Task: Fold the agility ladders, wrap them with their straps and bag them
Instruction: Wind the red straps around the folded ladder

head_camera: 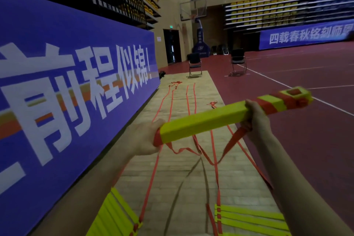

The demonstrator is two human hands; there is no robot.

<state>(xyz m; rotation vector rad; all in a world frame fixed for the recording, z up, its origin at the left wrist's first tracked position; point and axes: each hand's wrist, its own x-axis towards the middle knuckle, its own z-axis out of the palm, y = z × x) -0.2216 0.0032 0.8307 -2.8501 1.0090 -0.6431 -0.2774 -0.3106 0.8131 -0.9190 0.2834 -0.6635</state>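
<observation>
A long blue banner (63,74) with white characters runs along the left, close beside the pale wooden floor strip (180,174) where the gear lies. Two black chairs (195,64) stand at the far end of that strip, and a basketball hoop stand (200,44) rises behind them. Loose orange straps (188,99) trail across the floor toward the chairs in several lines; their exact number is hard to tell. Two more stacks of yellow rungs lie near the bottom edge: one stack (115,214) at the left, another (251,218) at the right.

The folded ladder bundle (206,119) is held in the air, above the wooden strip. Its long axis runs from lower left to upper right, the far end wrapped in orange strap (283,99) pointing toward the red court (297,140). The left hand (147,138) grips the near end, fingers curled around it. The right hand (256,113) grips the bundle past its middle, fingers wrapped over the top, with a strap hanging below it.
</observation>
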